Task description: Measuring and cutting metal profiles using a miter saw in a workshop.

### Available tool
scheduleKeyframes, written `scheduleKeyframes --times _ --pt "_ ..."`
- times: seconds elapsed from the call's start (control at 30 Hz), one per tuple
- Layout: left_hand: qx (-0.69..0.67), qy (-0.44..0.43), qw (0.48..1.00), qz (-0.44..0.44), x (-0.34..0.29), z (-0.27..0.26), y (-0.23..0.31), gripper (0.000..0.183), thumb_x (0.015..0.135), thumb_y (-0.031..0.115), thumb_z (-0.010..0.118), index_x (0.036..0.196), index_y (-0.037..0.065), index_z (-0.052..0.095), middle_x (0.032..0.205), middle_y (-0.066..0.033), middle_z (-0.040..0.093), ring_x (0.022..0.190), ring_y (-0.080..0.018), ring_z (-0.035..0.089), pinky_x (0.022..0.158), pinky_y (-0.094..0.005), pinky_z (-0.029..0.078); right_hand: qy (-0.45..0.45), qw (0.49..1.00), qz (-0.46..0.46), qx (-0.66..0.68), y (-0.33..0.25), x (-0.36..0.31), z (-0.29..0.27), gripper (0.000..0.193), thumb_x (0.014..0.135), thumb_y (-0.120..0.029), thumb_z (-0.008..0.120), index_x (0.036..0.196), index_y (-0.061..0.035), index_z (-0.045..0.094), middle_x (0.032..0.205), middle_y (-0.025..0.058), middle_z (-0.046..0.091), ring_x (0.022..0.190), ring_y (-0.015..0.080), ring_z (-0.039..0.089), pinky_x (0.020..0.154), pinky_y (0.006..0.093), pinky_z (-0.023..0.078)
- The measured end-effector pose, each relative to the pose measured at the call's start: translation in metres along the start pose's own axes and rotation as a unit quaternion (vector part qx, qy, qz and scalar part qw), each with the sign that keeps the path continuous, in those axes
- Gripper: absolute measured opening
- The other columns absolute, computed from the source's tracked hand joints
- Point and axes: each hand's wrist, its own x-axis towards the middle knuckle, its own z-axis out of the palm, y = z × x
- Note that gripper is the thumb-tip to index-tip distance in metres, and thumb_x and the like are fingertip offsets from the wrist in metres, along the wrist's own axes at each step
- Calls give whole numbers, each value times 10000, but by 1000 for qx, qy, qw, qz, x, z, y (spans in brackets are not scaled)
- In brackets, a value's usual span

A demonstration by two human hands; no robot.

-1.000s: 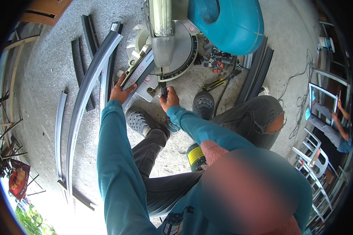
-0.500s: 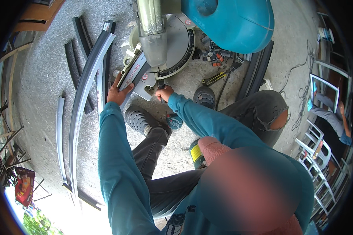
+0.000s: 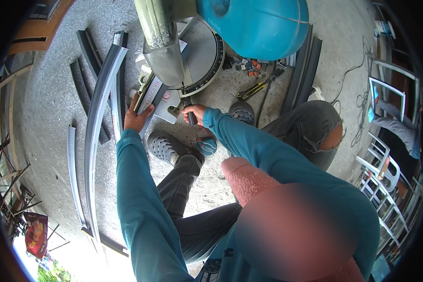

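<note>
My left hand is closed round the near end of a grey metal profile with printed white film, thumb on one side and fingers on the other. That profile lies against the fence of a miter saw, and its far part passes behind the saw head. My right hand is wrapped round the black handle at the front of the saw's round table; the handle's end sticks out below the fingers. The teal motor housing hangs at the upper right of the saw. The blade is mostly hidden.
Long bent profiles lie on the floor at left, more dark profiles at right. Offcuts and a yellow utility knife lie right of the saw. A tape measure sits between my feet. A cable runs at far right.
The view has shifted slightly. The saw head now appears farther left over its base, and a bit of white film shows beyond it. Both hands keep their places.
</note>
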Motion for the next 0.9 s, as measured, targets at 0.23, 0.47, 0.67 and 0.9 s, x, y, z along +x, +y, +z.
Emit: scheduleKeyframes --times 0.23,0.47,0.67,0.9 --pt "39 1 999 23 14 13 7 796 705 285 792 1358 73 390 1160 -163 598 1064 -227 576 932 -317 429 303 855 -254 -335 33 8 -5 238 692 -225 684 789 -42 568 619 79 551 523 159 539 449 269 391" --pt "10 -4 1000 7 3 23 4 755 693 351 791 1294 77 425 1136 -182 602 1063 -258 579 911 -330 439 -76 991 98 -51 -9 -12 -32 305 791 -299 647 641 -145 430 563 -17 427 525 115 444 454 249 283" --pt "25 7 998 -53 -14 57 9 923 679 450 776 1378 65 313 1188 -208 565 1105 -294 551 943 -346 414 345 790 -204 -464 2 -35 -38 363 691 -335 678 857 -31 570 847 174 637 817 346 630 719 421 485" --pt "111 -60 992 -32 -19 45 12 889 741 485 693 1404 61 280 1283 -244 482 1180 -325 494 988 -366 372 333 798 -208 -456 5 -42 -29 375 679 -302 705 853 6 582 827 203 628 842 361 615 733 416 486"
